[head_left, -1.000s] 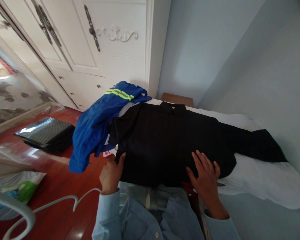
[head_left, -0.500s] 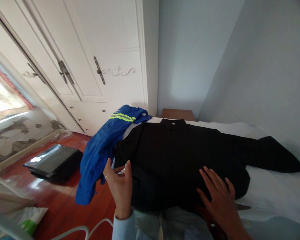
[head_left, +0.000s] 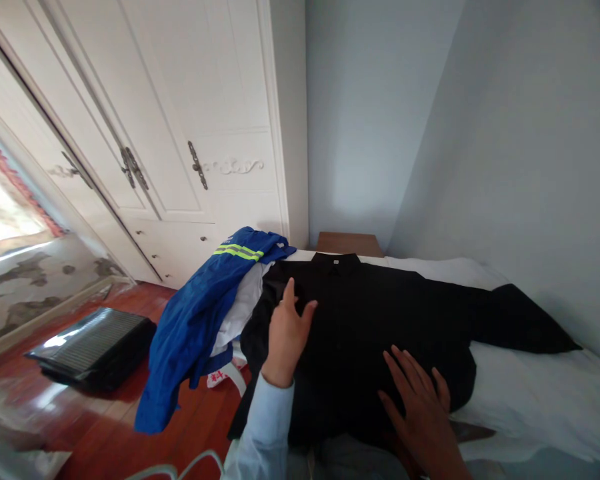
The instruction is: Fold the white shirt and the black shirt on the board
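The black shirt point(head_left: 350, 333) lay spread out on a white cloth point(head_left: 535, 393), right under both hands. Its collar point(head_left: 349, 264) was at the far side, past the tips of the fingers. The left hand point(head_left: 287, 333) was over the side of the shirt, near the shoulder and the bent sleeve point(head_left: 255, 337). Its thumb and pointing finger were spread apart, but the other fingers were tucked out of sight, so I could not tell if they held any cloth. The right hand point(head_left: 417, 400) was lower down, near the bottom edge of the shirt. Its fingers were spread and it was not squeezing anything; it looked flat on the black cloth. The long sleeve point(head_left: 517, 320) stretched away to the right, well apart from the left hand. A blue jacket point(head_left: 195, 327) with a bright yellow stripe hung down to the left of the shirt. A shiny black package point(head_left: 93, 347) sat on the red floor point(head_left: 195, 430).
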`<state>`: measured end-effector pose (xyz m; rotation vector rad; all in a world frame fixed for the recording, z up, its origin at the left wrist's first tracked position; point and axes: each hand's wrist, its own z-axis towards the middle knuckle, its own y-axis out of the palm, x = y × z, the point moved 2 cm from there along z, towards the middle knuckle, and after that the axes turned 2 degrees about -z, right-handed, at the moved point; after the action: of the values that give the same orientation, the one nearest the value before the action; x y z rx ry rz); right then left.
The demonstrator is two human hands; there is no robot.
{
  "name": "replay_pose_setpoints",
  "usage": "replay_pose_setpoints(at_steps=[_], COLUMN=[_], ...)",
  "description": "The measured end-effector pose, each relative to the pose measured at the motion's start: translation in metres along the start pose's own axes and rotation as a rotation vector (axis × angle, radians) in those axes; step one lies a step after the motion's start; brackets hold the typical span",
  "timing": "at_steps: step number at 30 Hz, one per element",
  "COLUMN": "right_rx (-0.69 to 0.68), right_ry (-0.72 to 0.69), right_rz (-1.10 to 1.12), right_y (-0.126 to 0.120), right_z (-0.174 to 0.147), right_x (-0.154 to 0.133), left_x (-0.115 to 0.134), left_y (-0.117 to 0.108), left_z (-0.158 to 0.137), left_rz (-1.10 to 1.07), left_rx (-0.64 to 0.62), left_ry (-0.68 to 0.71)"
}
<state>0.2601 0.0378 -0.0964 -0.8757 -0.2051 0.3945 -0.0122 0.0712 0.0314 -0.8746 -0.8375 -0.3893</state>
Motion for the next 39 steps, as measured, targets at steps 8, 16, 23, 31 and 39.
replay_pose_setpoints(at_steps=[8, 16, 23, 31, 39], right_rx=[-0.126, -0.198, -0.56, -0.786, -0.633], right_ry=[0.017, -0.049, 0.069, 0.3, 0.334], right_rz=[0.072, 0.545, 0.995, 0.89, 1.059], right_y=[0.006, -0.04, 0.03, 0.133, 0.167], right_z=[-0.007, 0.098, 0.283, 0.34, 0.35], right_x=[0.009, -0.023, -0.103, -0.162, -0.177], left_x=[-0.011, -0.077, -0.081, -0.088, -0.106], left_y=[-0.015, -0.035, -0.036, -0.042, -0.054], left_z=[-0.037, 0.004, 0.017, 0.024, 0.01], left_rz=[-0.239, 0.417, 0.479, 0.302, 0.281], left_rx=[-0.109, -0.04, -0.139, 0.041, 0.212], left_ry=[0.039, 0.161, 0.03, -0.07, -0.194])
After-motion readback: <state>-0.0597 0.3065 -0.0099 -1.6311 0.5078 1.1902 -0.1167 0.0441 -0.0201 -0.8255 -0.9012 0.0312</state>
